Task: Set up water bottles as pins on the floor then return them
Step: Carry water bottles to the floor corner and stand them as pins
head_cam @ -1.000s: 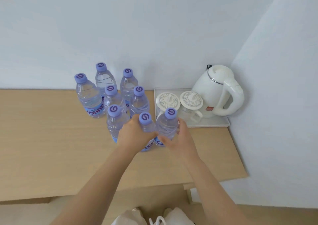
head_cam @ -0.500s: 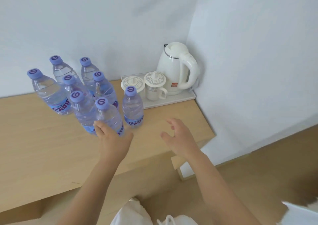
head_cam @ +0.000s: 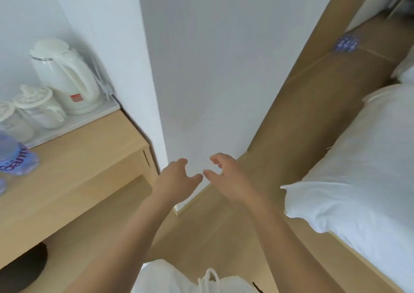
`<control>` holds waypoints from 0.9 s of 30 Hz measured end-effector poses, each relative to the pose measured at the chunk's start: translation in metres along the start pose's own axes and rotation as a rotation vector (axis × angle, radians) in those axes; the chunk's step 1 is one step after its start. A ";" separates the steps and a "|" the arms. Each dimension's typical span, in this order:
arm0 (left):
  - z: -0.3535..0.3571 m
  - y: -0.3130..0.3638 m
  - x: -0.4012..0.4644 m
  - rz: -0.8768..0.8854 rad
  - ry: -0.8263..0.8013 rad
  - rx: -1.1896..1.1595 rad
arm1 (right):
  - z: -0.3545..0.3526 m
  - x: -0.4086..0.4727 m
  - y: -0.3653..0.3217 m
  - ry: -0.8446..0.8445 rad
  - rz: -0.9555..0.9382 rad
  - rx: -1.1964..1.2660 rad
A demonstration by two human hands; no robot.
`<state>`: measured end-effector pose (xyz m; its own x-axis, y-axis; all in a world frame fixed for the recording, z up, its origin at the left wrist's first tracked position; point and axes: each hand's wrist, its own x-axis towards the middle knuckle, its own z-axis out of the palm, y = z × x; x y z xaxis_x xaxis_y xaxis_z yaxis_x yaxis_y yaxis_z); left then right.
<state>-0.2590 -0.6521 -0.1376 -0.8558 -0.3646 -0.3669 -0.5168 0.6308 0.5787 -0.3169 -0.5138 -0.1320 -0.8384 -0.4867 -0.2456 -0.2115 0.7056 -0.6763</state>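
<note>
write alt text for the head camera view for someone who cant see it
Two empty hands, left hand and right hand, reach out with loosely curled fingers over a wooden floor. A desk at left holds a water bottle and white kettle; a white bed lies right.

Soft, even daylight fills the room, with no hard glare. The white plaster wall (head_cam: 212, 68) grades to grey toward its lower part. A dark shadow sits under the pale wooden desk (head_cam: 74, 158) at its front left edge. The whole frame is smeared, and wide-angle distortion bends the edges.
</note>
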 end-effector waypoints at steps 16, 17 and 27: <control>0.128 0.240 0.096 0.551 -0.178 0.217 | -0.179 -0.011 0.183 0.313 0.380 -0.062; 0.133 0.253 0.108 0.569 -0.191 0.227 | -0.189 -0.002 0.191 0.322 0.389 -0.065; 0.176 0.408 0.250 0.732 -0.297 0.254 | -0.323 0.101 0.269 0.402 0.517 -0.207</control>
<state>-0.6806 -0.3653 -0.1209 -0.9144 0.3724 -0.1588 0.2200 0.7865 0.5771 -0.6204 -0.2069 -0.1144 -0.9703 0.1401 -0.1972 0.2081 0.8991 -0.3851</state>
